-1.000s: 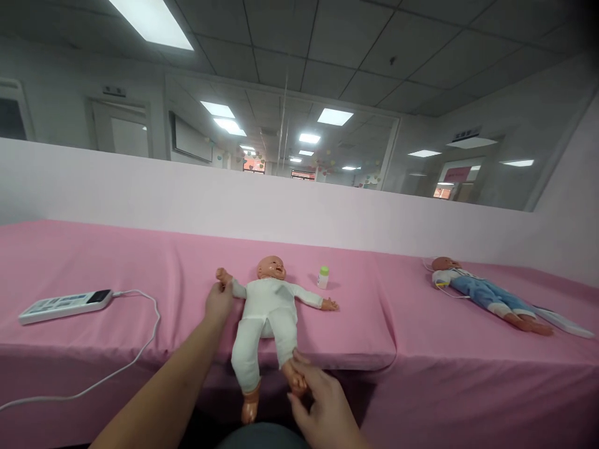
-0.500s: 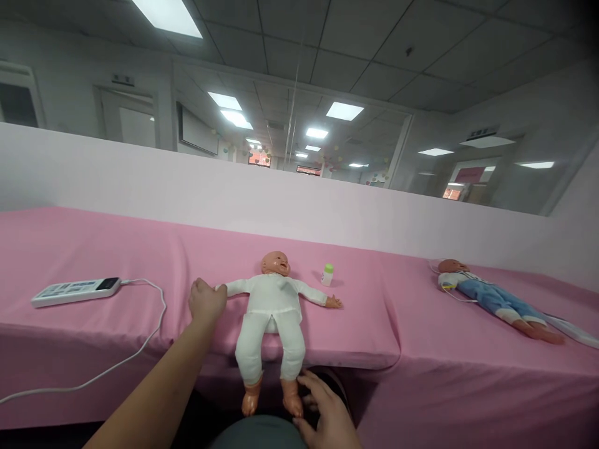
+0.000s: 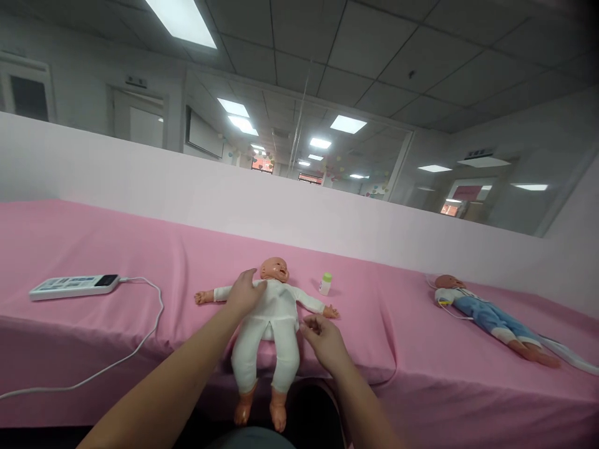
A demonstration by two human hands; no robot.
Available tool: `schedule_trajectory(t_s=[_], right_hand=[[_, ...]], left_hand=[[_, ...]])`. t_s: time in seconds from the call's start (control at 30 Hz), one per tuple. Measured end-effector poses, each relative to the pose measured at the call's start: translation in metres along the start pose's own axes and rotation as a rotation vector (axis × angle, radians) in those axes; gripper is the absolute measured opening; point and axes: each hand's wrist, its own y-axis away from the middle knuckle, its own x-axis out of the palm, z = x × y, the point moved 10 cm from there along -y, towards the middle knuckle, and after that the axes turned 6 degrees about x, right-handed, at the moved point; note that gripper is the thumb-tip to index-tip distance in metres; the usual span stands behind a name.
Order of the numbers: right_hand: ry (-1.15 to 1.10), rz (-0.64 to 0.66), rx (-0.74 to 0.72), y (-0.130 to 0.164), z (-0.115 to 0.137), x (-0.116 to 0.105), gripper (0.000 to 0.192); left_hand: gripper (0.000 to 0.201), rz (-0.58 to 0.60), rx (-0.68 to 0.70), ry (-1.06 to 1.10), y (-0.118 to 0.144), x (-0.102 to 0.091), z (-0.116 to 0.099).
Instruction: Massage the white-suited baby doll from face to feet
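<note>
A baby doll (image 3: pixel 276 302) in a white top and white trousers lies face up on the pink-covered table (image 3: pixel 346 337), its arms spread and its bare feet towards me. My left hand (image 3: pixel 246 293) rests on the doll's upper chest by the shoulder on the left, thumb and fingers apart. Beside the top's lower hem, on the right, is my right hand (image 3: pixel 324 337), fingers loosely curled and thumb a little apart, with nothing visible in it. Just beyond the doll's right-side arm stands a small white bottle (image 3: pixel 325 287) with a green cap.
On the left lies a white handheld device (image 3: pixel 70 287) with a dark screen and a white cable (image 3: pixel 161 305) that trails over the table edge. Another doll (image 3: pixel 491 315) in blue trousers lies on the right, with thin tubing around it. A white partition (image 3: pixel 299 218) with glass above stands behind.
My left hand has moved from the doll's hand on the left to its chest. My right hand has left the doll's foot and come up beside the hem.
</note>
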Motion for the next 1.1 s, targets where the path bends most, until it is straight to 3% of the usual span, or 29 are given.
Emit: schedule_trajectory(t_s=[0.1, 0.23, 0.37, 0.63, 1.1], right_hand=[[-0.066, -0.007, 0.097, -0.046, -0.024, 0.013, 0.026], [0.016, -0.022, 0.125, -0.077, -0.048, 0.028, 0.028], [0.005, -0.078, 0.086, -0.078, -0.058, 0.025, 0.033], [-0.007, -0.098, 0.06, -0.075, -0.055, 0.022, 0.024], [-0.104, -0.086, 0.08, -0.083, -0.071, 0.025, 0.019]], left_hand=[[0.055, 0.03, 0.022, 0.044, -0.002, 0.014, -0.003], [0.027, -0.086, -0.131, 0.035, 0.014, 0.003, 0.039], [0.02, -0.091, -0.228, 0.048, 0.024, -0.002, 0.068], [0.016, 0.02, -0.205, -0.022, 0.016, 0.011, 0.071], [0.015, 0.03, -0.19, -0.012, 0.016, 0.013, 0.076]])
